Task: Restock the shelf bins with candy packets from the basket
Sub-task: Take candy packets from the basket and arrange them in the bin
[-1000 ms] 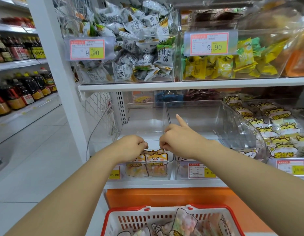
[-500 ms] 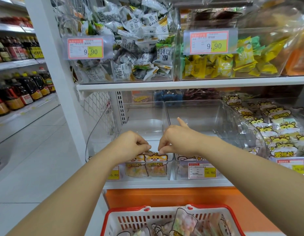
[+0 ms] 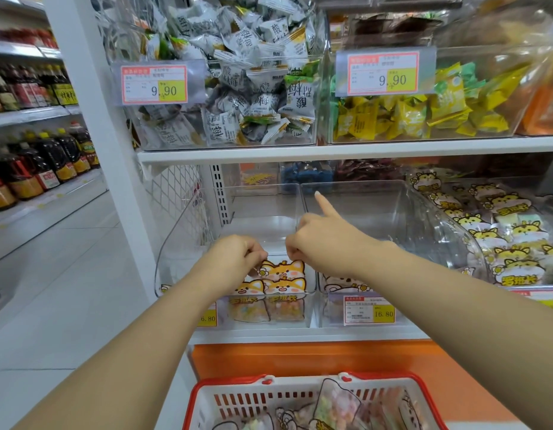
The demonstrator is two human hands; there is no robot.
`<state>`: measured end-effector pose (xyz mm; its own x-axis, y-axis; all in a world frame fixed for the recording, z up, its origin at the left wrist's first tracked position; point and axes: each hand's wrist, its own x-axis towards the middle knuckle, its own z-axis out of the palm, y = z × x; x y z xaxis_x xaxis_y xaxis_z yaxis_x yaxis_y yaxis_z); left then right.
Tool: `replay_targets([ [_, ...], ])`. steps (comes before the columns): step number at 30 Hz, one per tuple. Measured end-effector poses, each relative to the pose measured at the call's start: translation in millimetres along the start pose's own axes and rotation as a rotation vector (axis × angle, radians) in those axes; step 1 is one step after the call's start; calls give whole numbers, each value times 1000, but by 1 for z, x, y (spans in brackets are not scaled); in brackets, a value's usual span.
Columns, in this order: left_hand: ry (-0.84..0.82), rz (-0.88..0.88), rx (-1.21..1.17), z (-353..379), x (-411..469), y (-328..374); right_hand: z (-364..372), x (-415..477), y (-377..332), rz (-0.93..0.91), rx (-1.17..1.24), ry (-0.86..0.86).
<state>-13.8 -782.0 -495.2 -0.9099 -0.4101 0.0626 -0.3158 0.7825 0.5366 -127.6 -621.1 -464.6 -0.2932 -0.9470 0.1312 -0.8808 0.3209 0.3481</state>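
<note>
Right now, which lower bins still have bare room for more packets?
Left bin: bare floor behind the fox packets, back to its rear wall. Middle bin: mostly bare behind a few packets at its front. Crowded: the left bin's front, where the left hand and right hand work, and the yellow cat packets' bin.

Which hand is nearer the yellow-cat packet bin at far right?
Right. The right hand is left of the yellow-cat bin, across the middle bin; the left hand is farther left.

Bright, even shop light; wide-angle bowing at edges; glare on clear bins (image 3: pixel 393 212).
</note>
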Motion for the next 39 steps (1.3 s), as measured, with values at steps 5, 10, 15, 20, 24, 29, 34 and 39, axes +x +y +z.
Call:
replay_targets([
  [5, -119, -17, 45, 2, 0, -5, 9, 2, -4, -9, 3, -54],
  [10, -142, -29, -10, -2, 0, -5, 4, 0, 2, 33, 150, -94],
  [15, -142, -21, -26, -4, -3, -4, 4, -5, 1, 38, 215, -131],
  [20, -143, -13, -5, -8, -5, -3, 1, -11, 1, 50, 257, -148],
  [24, -112, 2, 4, -12, -7, -3, -7, -14, 0, 58, 274, -134],
  [29, 232, 103, 39, -11, -28, 7, -15, -37, -7, 57, 339, 101],
  [34, 389, 425, 65, 16, -104, 22, 3, -102, -33, 39, 529, 284],
  [39, -156, 296, 377, 99, -166, 3, 66, -176, -70, 169, 658, -234],
])
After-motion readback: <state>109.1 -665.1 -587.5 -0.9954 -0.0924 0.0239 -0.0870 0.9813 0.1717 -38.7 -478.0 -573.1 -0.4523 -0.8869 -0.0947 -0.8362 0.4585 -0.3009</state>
